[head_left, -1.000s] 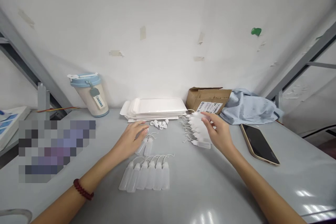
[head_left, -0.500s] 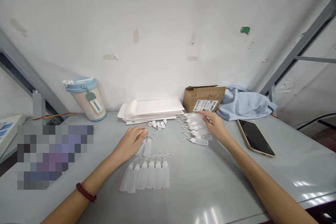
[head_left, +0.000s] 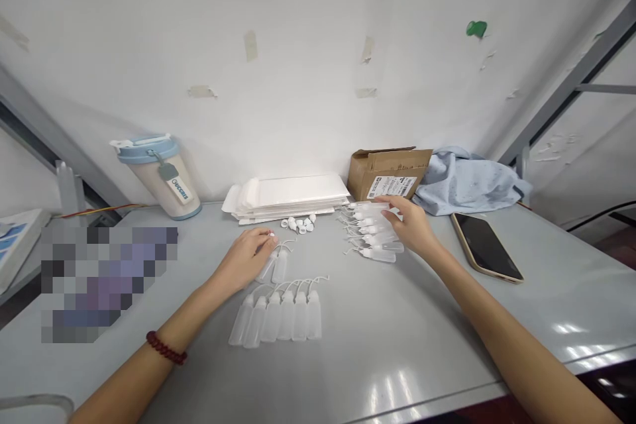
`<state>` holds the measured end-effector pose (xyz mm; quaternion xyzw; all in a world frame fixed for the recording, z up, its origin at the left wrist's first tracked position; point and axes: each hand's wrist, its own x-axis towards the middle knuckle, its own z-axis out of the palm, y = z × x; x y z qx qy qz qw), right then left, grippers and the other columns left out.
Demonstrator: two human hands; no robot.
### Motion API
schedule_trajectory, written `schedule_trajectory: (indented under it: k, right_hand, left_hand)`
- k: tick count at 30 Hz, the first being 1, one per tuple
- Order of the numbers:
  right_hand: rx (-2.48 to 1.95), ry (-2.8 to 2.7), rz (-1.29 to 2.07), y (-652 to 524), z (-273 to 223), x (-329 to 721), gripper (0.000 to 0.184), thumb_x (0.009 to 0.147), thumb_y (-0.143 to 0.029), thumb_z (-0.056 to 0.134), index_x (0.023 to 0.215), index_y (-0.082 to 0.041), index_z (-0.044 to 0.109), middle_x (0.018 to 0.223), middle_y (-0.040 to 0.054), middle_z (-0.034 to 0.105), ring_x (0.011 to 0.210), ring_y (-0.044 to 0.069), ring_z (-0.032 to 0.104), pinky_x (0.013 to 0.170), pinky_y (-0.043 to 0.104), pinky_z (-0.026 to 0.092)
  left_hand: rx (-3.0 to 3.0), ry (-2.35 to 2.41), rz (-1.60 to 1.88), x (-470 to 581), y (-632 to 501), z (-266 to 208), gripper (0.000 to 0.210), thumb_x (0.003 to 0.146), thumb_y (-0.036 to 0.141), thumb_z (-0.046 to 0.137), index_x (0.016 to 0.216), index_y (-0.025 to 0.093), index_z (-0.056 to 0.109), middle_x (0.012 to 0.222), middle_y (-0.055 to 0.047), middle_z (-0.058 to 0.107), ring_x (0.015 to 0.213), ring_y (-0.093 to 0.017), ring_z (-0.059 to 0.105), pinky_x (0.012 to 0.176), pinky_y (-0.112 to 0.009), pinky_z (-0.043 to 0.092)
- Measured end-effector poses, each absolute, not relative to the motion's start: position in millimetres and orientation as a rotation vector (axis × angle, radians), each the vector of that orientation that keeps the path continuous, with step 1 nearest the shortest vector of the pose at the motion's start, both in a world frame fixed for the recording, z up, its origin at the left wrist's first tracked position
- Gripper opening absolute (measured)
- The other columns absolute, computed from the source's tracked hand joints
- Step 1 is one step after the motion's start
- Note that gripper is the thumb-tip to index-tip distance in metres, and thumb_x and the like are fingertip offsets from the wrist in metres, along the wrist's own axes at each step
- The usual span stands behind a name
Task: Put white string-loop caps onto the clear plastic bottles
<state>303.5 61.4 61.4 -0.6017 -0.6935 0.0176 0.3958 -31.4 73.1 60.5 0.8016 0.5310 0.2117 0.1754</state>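
Bottles and packets lay on the table (head_left: 397,344).
Bottle row (head_left: 278,318) at centre; cup (head_left: 159,175) at ten o'clock, phone (head_left: 484,246) at two.

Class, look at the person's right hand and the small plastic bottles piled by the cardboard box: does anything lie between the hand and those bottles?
Nothing visible does. The right hand already rests on the pile of bottles, fingers touching them.
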Motion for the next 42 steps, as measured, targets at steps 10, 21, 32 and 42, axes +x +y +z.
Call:
schedule_trajectory:
  k: [10,21,32,42]
  right_hand:
    - [-1.613,-1.671,0.068,62.5,58.7,301.2,0.031,0.074,-0.014,0.046,0.097,-0.020,0.066,0.090,0.0055,0.068,0.077,0.021,0.061,0.072,0.036,0.048]
    - [-1.529,-1.726,0.087,63.3,56.7,302.1,0.029,0.080,-0.017,0.043,0.096,-0.023,0.067,0.104,0.0053,0.068,0.097,0.022,0.061,0.077,0.037,0.048]
    - [-1.613,-1.759,0.073,61.0,58.6,300.0,0.027,0.081,-0.024,0.049,0.102,-0.021,0.066,0.102,0.0071,0.066,0.093,0.022,0.059,0.078,0.037,0.046]
    - [-1.579,-1.783,0.036,58.5,60.9,298.0,0.028,0.082,-0.025,0.050,0.106,-0.021,0.063,0.102,0.0075,0.065,0.096,0.023,0.058,0.077,0.037,0.046]
  left_hand:
    - [2.297,1.500,0.533,-29.0,70.0,66.1,0.046,0.086,0.046,0.031,0.065,0.019,0.061,0.115,-0.010,0.061,0.108,-0.028,0.053,0.092,-0.041,0.042]
    - [2.298,1.503,0.553,-29.6,68.6,65.8,0.044,0.087,0.045,0.032,0.065,0.019,0.061,0.114,-0.010,0.061,0.109,-0.028,0.053,0.092,-0.040,0.043]
    - [2.300,1.528,0.492,-29.8,68.4,66.9,0.046,0.088,0.046,0.030,0.074,0.019,0.064,0.118,-0.010,0.059,0.110,-0.029,0.052,0.092,-0.041,0.043]
    - [2.271,1.563,0.538,-29.8,69.4,66.9,0.046,0.087,0.046,0.032,0.072,0.018,0.067,0.116,-0.010,0.061,0.105,-0.026,0.056,0.089,-0.036,0.044]
